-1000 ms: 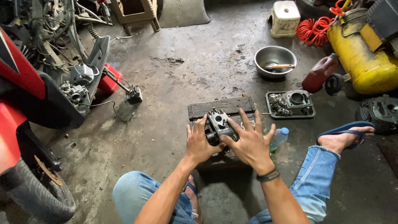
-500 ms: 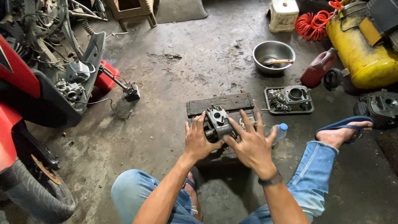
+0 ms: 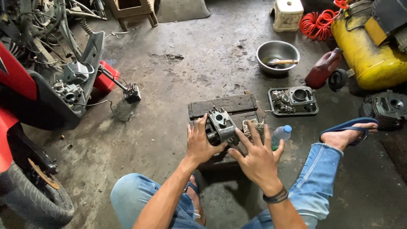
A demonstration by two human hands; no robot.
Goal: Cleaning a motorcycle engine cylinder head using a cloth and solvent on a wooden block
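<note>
A grey metal engine cylinder head (image 3: pixel 221 125) rests on a dark, oily wooden block (image 3: pixel 222 105) on the concrete floor. My left hand (image 3: pixel 200 143) presses against its left side, fingers laid on the metal. My right hand (image 3: pixel 257 156) lies on its right side with fingers spread, partly over a dirty rag (image 3: pixel 253 125) on the block. A black band is on my right wrist. Neither hand wraps fully around the part; both steady it from the sides.
A plastic bottle (image 3: pixel 280 135) lies by my right hand. A tray of engine parts (image 3: pixel 293 101), a steel bowl with a brush (image 3: pixel 277 57), a red jug (image 3: pixel 322 69), a yellow compressor tank (image 3: pixel 369 51) and a stripped red motorbike (image 3: pixel 38 93) surround me. My sandalled foot (image 3: pixel 348 132) is at right.
My view has shifted slightly. My right hand slid a little lower and rightward on the cylinder head; my left hand stays on its left side.
</note>
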